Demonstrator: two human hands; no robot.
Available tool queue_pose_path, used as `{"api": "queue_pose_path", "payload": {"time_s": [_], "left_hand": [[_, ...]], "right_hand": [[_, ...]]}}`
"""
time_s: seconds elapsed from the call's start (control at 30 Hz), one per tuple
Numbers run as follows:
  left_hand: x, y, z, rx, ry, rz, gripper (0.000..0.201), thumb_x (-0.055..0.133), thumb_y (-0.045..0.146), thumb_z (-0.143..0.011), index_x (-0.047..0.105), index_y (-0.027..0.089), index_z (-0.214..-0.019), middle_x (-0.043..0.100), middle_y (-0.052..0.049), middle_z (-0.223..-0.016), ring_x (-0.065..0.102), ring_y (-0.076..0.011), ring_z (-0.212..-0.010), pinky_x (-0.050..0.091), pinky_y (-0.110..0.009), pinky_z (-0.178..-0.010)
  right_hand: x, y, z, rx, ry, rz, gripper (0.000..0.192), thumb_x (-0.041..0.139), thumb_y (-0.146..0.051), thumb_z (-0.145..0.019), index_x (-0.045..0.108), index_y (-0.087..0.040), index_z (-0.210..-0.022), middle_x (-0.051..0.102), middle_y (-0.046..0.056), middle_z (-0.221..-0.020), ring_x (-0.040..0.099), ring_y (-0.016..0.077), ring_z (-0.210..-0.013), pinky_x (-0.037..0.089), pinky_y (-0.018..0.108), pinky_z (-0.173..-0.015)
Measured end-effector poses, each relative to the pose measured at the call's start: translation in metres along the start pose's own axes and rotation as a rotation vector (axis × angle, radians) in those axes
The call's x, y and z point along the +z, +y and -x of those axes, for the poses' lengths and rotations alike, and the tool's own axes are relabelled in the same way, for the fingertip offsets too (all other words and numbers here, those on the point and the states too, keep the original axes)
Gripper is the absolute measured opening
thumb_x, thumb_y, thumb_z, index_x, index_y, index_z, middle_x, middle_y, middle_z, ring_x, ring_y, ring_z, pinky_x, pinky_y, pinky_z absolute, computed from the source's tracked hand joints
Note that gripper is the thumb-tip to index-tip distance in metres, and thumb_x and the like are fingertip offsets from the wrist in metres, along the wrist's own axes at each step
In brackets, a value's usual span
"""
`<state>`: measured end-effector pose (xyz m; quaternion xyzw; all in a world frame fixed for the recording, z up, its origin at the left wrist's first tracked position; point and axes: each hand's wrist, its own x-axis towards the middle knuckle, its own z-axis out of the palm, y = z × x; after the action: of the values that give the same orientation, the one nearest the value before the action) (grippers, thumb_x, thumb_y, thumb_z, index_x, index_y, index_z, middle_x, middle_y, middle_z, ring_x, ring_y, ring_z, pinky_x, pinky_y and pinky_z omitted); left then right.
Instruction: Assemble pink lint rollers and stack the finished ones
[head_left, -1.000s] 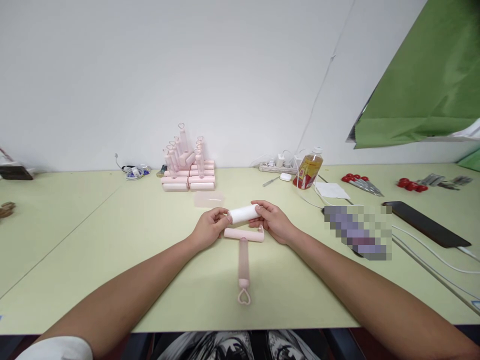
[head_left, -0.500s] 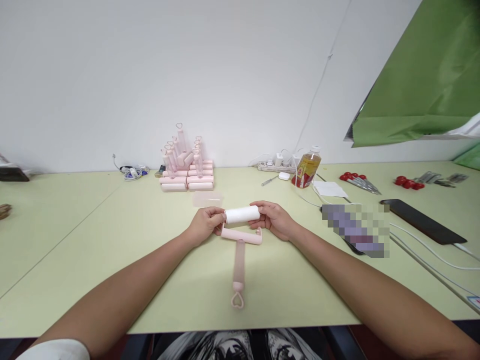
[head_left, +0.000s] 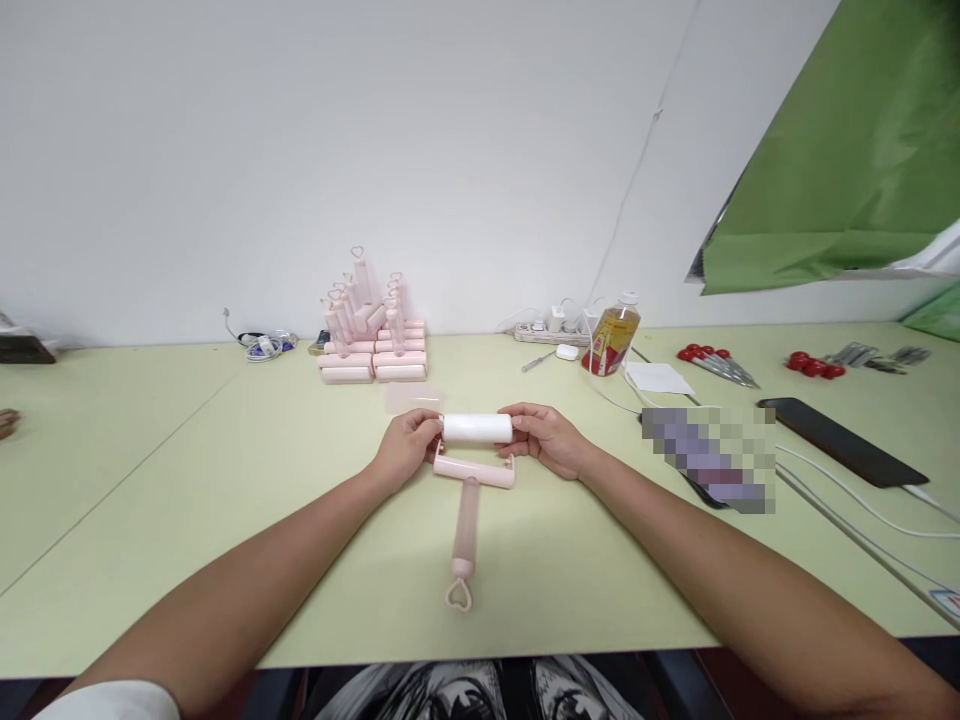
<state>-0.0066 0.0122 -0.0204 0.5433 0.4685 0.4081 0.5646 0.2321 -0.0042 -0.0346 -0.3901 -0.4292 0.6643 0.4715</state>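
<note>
The left hand and the right hand hold a white sticky-paper roll between them, one at each end, fingers curled closed on its end faces. The roll lies level, crosswise to the person, just above the forked head of a pink lint-roller handle. That handle lies flat on the pale green bench, its heart-shaped loop pointing toward the person. The left thumb seems to touch the left prong of the fork too; whether the roll's ends already sit in the prongs cannot be told from this view.

The step in hand looks like fitting the roll into its handle — the roll is lined up with the fork and nearly down on it. The next move would call for pressing both ends evenly into the prongs, keeping the roll parallel to the crossbar so that neither end seats askew, while steadying the handle so it does not slide on the bench.

Farther back, near the wall, stands a stack of pink lint rollers, and a thin clear sheet lies between that stack and the hands. To the right are a bottle of amber drink, a power strip, red-handled scissors and a dark phone with white cables — all well apart from the hands.
</note>
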Motion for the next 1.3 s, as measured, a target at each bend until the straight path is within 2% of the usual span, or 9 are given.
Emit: {"api": "queue_pose_path", "payload": {"time_s": [0.43, 0.83, 1.0, 1.13, 1.3], "left_hand": [[-0.0019, -0.003, -0.0014, 0.032, -0.003, -0.009, 0.023, 0.062, 0.034, -0.07, 0.062, 0.016, -0.084, 0.061, 0.001, -0.061, 0.061, -0.0146, -0.058, 0.047, -0.023, -0.051], [-0.0003, 0.0002, 0.0009, 0.025, -0.017, 0.012, 0.023, 0.066, 0.035, -0.069, 0.058, 0.017, -0.08, 0.061, 0.001, -0.061, 0.06, -0.0136, -0.056, 0.046, -0.023, -0.051], [-0.0007, -0.0001, 0.0001, 0.02, -0.024, 0.042, 0.021, 0.066, 0.033, -0.068, 0.053, 0.018, -0.075, 0.063, 0.0, -0.062, 0.061, -0.014, -0.057, 0.044, -0.022, -0.049], [-0.0022, -0.0015, -0.001, 0.031, -0.062, 0.052, 0.021, 0.066, 0.03, -0.068, 0.049, 0.019, -0.073, 0.062, 0.001, -0.059, 0.059, -0.0127, -0.054, 0.044, -0.021, -0.048], [-0.0033, -0.0013, -0.0017, 0.024, -0.066, 0.067, 0.024, 0.063, 0.031, -0.07, 0.053, 0.019, -0.088, 0.064, 0.001, -0.068, 0.062, -0.0132, -0.056, 0.047, -0.022, -0.049]], "right_hand": [[-0.0013, 0.0019, -0.0004, -0.037, -0.017, 0.012, 0.021, 0.073, -0.018, -0.071, 0.065, -0.014, -0.09, 0.068, 0.004, -0.084, 0.071, 0.0176, -0.068, 0.063, 0.032, -0.064], [0.0024, -0.0006, 0.0019, -0.037, -0.014, 0.075, 0.017, 0.064, -0.013, -0.069, 0.062, -0.017, -0.086, 0.065, 0.0, -0.078, 0.068, 0.0152, -0.064, 0.06, 0.029, -0.059], [0.0012, -0.0025, 0.0004, 0.022, 0.018, -0.012, 0.026, 0.055, -0.008, -0.066, 0.065, -0.017, -0.089, 0.065, 0.003, -0.084, 0.068, 0.0176, -0.074, 0.061, 0.038, -0.071], [0.0023, -0.0037, 0.0012, 0.029, 0.056, -0.023, 0.036, 0.053, -0.003, -0.058, 0.068, -0.017, -0.087, 0.066, 0.004, -0.088, 0.066, 0.0185, -0.083, 0.06, 0.038, -0.077], [0.0016, -0.0048, 0.0037, 0.013, 0.019, -0.057, 0.036, 0.06, -0.001, -0.058, 0.07, -0.018, -0.089, 0.068, 0.003, -0.095, 0.065, 0.0181, -0.091, 0.058, 0.039, -0.086]]}}
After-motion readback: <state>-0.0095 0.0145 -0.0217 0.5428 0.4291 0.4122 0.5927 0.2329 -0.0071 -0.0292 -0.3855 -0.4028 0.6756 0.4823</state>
